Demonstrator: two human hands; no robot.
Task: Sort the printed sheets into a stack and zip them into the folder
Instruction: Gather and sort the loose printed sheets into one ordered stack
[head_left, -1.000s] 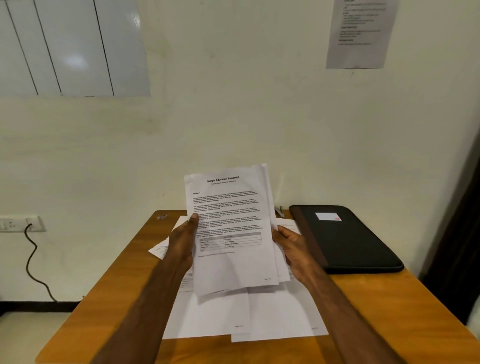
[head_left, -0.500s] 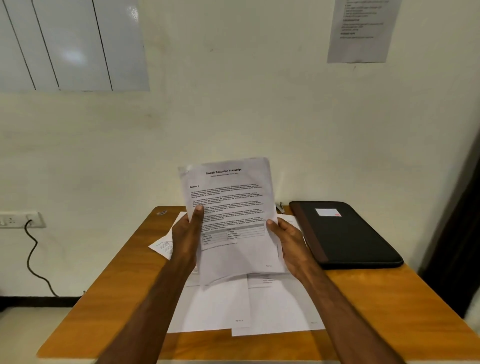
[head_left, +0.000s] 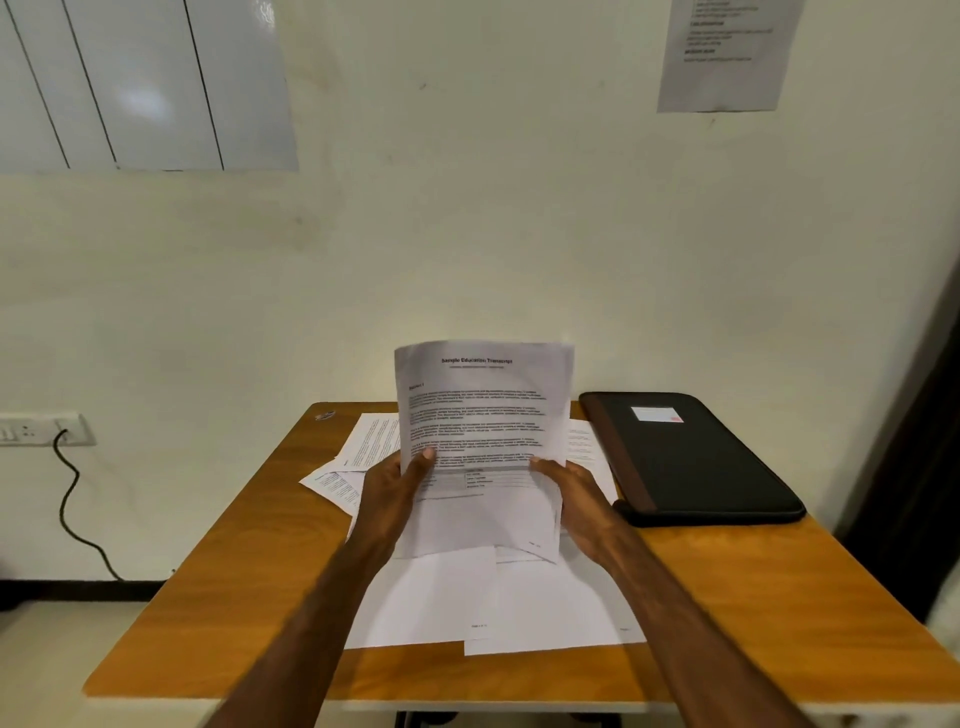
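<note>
Head: "Sample Education Transcript" sheet (head_left: 483, 415) upright

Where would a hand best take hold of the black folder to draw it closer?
Probably the black folder at its near left corner, coming from the left: it lies flat and closed at the table's right rear, and that corner sits nearest the right hand.

matt white paper sheets (head_left: 483, 415), smooth orange wood-grain table (head_left: 779, 597), matt black fabric-look folder (head_left: 696, 462)

Folder (head_left: 691, 457) right of sheets (head_left: 483, 603), on table (head_left: 779, 613)
</note>
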